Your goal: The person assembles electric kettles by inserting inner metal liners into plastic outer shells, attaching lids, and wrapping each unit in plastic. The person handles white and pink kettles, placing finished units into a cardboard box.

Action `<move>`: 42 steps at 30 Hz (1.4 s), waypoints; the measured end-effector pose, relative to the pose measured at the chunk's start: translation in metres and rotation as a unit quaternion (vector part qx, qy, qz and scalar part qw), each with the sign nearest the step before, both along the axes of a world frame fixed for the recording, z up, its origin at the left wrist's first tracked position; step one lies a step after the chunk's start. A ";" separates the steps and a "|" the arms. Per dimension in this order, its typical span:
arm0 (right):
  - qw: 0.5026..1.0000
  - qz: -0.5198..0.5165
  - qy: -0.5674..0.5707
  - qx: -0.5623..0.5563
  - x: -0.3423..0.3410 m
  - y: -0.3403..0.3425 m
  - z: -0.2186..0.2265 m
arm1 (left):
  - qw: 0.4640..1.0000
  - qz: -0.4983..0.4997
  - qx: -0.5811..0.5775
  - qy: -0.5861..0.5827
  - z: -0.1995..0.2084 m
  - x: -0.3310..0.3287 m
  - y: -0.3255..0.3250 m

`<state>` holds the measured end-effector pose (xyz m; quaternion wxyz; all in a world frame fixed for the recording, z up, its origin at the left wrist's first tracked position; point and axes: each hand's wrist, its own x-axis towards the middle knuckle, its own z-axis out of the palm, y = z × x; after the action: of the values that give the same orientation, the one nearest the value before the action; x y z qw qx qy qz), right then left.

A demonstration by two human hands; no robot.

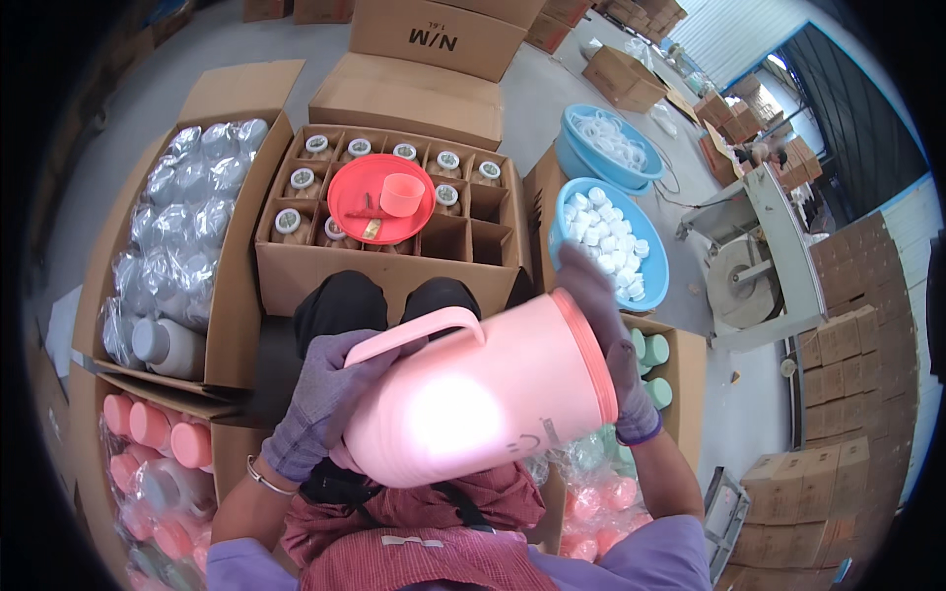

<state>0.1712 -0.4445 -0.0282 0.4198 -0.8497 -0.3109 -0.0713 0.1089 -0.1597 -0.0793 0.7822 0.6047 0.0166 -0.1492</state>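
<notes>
A pink plastic jug [522,364] with a looped handle lies tilted across my lap, a bright glare on its side. My gloved left hand [330,399] is closed round it by the handle, at its lower-left end. Against the round right-hand end, which has a darker pink band, my gloved right hand [609,330] lies flat with fingers stretched out, slightly blurred. The palm side of that hand and the jug's end face are hidden.
Ahead stands a divided carton [345,266] of capped jugs, with a red tray [345,212] and small pink cup [402,194] on top. Blue basins hold white caps [606,236] and pale rings [606,138]. Cartons of wrapped grey [187,227], pink [148,424] and green-lidded [655,350] jugs surround me.
</notes>
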 end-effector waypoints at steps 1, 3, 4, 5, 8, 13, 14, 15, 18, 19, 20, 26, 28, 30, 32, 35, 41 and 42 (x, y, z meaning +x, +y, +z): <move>0.998 0.047 0.018 0.025 0.005 -0.005 -0.007 | 0.997 0.012 0.048 -0.051 0.003 0.000 -0.003; 0.979 -0.035 0.185 0.074 0.004 -0.005 -0.020 | 0.907 0.046 0.239 -0.344 0.014 -0.001 -0.013; 0.926 -0.033 0.324 0.190 0.009 -0.019 -0.039 | 0.766 0.032 0.383 -0.514 0.017 0.004 -0.018; 0.840 -0.056 0.440 0.312 0.013 -0.033 -0.058 | 0.772 0.032 0.356 -0.526 0.015 0.007 -0.026; 0.979 -0.056 0.139 0.140 0.012 -0.010 -0.034 | 0.973 0.010 0.140 -0.184 0.002 0.020 -0.006; 0.846 0.017 0.399 0.354 0.016 -0.018 -0.056 | 0.781 0.057 0.362 -0.506 0.025 0.021 -0.025; 0.705 -0.025 0.515 0.487 0.017 -0.025 -0.070 | 0.749 0.019 0.389 -0.536 0.029 0.026 -0.027; 0.743 -0.038 0.504 0.437 0.017 -0.023 -0.067 | 0.789 0.019 0.373 -0.488 0.025 0.031 -0.018; 0.973 -0.013 0.175 0.151 0.023 -0.016 -0.058 | 0.989 0.033 0.126 -0.076 0.012 0.039 0.005; 0.991 0.005 0.074 0.112 0.019 -0.002 -0.040 | 0.983 0.045 0.135 -0.116 0.015 0.035 0.003; 0.997 0.021 -0.028 0.071 0.017 0.006 -0.032 | 0.975 0.057 0.145 -0.157 0.020 0.030 -0.003; 0.997 -0.046 -0.066 -0.014 0.027 -0.014 -0.056 | 0.805 0.037 0.367 -0.465 0.021 0.047 -0.008; 0.998 -0.017 -0.052 0.041 0.023 -0.002 -0.048 | 0.991 0.052 0.102 -0.065 0.023 0.048 0.002; 0.981 0.036 0.059 0.182 0.022 0.008 -0.035 | 0.984 0.057 0.149 -0.077 0.026 0.047 0.006; 0.921 0.042 0.233 0.308 0.032 0.007 -0.054 | 0.767 0.099 0.410 -0.484 0.029 0.039 -0.010; 0.821 -0.005 0.430 0.375 0.044 -0.007 -0.083 | 0.726 0.031 0.431 -0.535 0.037 0.046 -0.020; 0.943 0.076 0.160 0.281 0.030 0.037 -0.031 | 0.977 0.073 0.165 -0.114 0.042 0.049 0.035; 0.896 0.024 0.289 0.338 0.036 0.043 -0.046 | 0.934 0.150 0.245 -0.214 0.039 0.041 0.024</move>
<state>0.2076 -0.4012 -0.0737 0.7543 -0.6324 -0.1537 0.0866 0.1495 -0.1355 -0.0399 0.6080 0.7857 -0.0247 0.1117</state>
